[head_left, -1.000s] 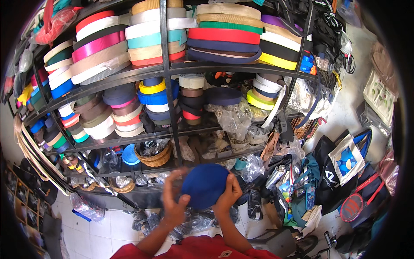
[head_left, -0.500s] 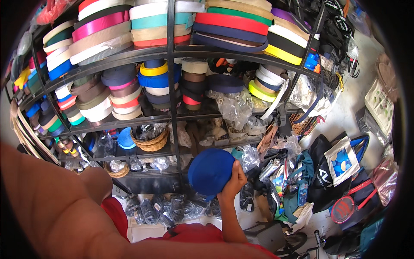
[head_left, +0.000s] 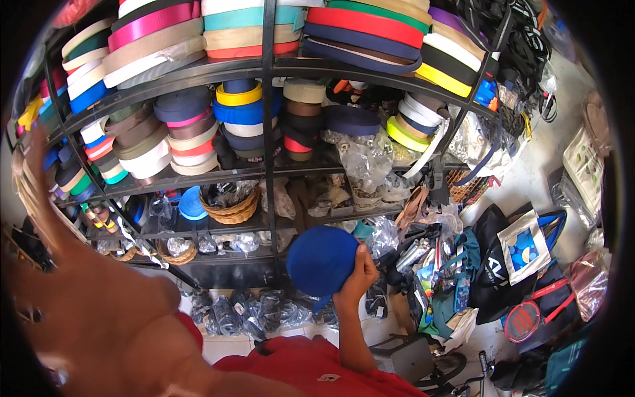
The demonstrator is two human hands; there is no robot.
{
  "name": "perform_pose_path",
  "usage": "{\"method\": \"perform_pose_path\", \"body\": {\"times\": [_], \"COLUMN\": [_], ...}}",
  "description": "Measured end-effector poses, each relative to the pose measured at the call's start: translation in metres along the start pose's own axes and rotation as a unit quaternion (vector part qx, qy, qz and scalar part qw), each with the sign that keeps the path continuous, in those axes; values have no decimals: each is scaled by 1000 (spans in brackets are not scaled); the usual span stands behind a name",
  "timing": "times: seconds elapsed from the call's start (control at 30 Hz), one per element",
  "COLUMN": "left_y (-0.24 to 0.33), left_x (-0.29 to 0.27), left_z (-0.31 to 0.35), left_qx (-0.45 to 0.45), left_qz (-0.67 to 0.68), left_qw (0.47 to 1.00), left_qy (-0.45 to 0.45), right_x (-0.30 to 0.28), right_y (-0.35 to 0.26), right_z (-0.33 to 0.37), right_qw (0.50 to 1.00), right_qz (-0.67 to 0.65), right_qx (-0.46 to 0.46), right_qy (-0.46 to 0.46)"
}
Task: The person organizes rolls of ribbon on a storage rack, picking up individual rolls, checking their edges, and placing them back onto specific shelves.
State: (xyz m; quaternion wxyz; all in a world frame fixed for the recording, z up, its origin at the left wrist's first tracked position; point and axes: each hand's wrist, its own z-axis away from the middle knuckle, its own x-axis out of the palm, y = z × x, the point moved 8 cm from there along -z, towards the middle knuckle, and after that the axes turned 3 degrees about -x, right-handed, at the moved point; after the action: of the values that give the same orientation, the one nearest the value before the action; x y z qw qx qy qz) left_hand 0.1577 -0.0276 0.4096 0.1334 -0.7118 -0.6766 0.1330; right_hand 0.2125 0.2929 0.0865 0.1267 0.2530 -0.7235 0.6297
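My right hand [head_left: 357, 278] grips a round, flat roll of blue webbing strap [head_left: 322, 261] by its right edge, thumb on the near face. A short loose end of the strap hangs at the roll's bottom. The roll is held up in front of the shelf's lower part. My left hand [head_left: 83, 278] is raised very close at the lower left, large and smeared by motion. A blurred finger-like part of it reaches up along the left edge. Whether it holds anything cannot be made out.
A black metal shelf rack [head_left: 268, 132] carries stacked strap rolls in many colours. A wicker basket [head_left: 231, 210] and a light blue roll [head_left: 192, 203] sit lower. Plastic-wrapped black items [head_left: 264, 311] lie on the floor. Bags [head_left: 493, 264] and a red racket [head_left: 524, 320] are at right.
My left hand has shifted at the lower left, and a blurred part of it now extends upward. The blue webbing roll has turned slightly, showing more of its flat face.
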Motion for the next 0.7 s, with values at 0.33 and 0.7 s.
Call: {"method": "perform_pose_path", "body": {"times": [0.33, 0.7], "left_y": [7, 0], "left_x": [139, 104], "left_z": [289, 365], "left_qx": [-690, -790], "left_qz": [320, 382], "left_qw": [561, 443], "left_qy": [-327, -185], "right_x": [58, 87], "right_y": [-33, -11], "right_z": [39, 66], "right_qw": [906, 875], "right_qz": [175, 243], "right_qx": [-152, -98], "right_qy": [-353, -408]}}
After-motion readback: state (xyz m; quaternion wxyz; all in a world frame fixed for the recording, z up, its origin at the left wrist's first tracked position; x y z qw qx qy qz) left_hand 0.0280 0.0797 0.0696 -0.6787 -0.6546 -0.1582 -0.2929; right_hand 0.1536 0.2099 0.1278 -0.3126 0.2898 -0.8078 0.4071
